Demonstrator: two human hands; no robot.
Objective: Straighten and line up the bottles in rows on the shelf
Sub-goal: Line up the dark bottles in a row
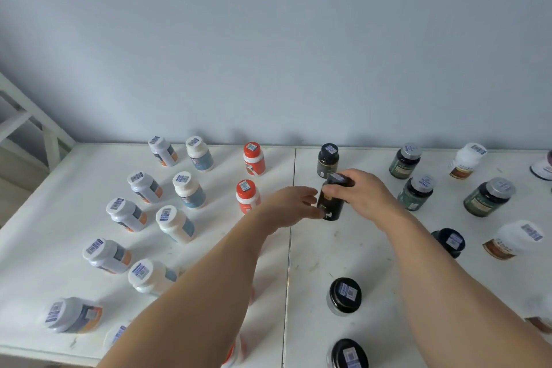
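Note:
A black bottle (332, 203) with a gold label stands upright near the middle of the white shelf (328, 251). My right hand (363, 191) grips its cap from above and the right. My left hand (291, 206) holds its lower body from the left, thumb and fingers curled against it. Directly behind stands another black bottle (327, 160) at the back wall. Two red-capped bottles (254, 158) (246, 196) stand in a column to the left. Two black-lidded jars (345, 296) (349, 354) stand in front, nearer to me.
Several white bottles with orange-and-grey labels (139, 187) and white bottles with blue labels (188, 193) form two columns on the left. Dark green bottles (404, 161) (416, 193) (487, 197) and white brown-labelled bottles (466, 160) (513, 239) stand on the right. A seam (289, 263) splits the shelf.

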